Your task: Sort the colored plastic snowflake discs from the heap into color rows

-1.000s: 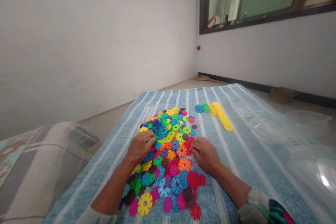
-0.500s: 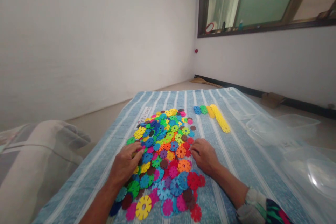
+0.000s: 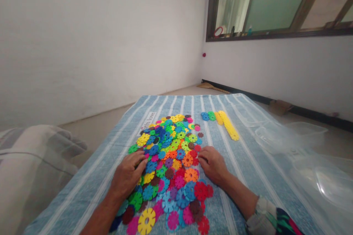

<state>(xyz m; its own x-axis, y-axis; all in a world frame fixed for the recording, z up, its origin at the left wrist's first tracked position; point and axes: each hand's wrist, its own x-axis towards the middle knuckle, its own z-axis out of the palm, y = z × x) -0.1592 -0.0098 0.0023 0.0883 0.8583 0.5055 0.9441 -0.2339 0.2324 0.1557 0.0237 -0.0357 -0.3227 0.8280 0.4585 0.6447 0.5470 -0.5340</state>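
Observation:
A heap of flat, notched plastic discs [image 3: 171, 161] in several colours lies on a blue striped cloth [image 3: 248, 169]. My left hand [image 3: 127, 176] rests palm down on the heap's left side, fingers stretched over the discs. At the right edge of the heap, my right hand [image 3: 212, 165] lies with its fingers curled and the fingertips touching red and orange discs. Whether those fingers grip a disc is hidden. Further back lies a row of joined yellow discs [image 3: 228, 126] with a blue disc [image 3: 204, 116] and a green disc [image 3: 211, 116] at its end.
Clear plastic containers [image 3: 275, 137] and a lid [image 3: 328, 183] sit on the cloth's right side. A grey folded blanket [image 3: 30, 165] lies at the left. White walls meet in the far corner, with a window [image 3: 275, 3] above on the right.
My left hand has slid back toward me along the heap's left side, spreading the discs. The right hand has barely moved. The camera turned slightly.

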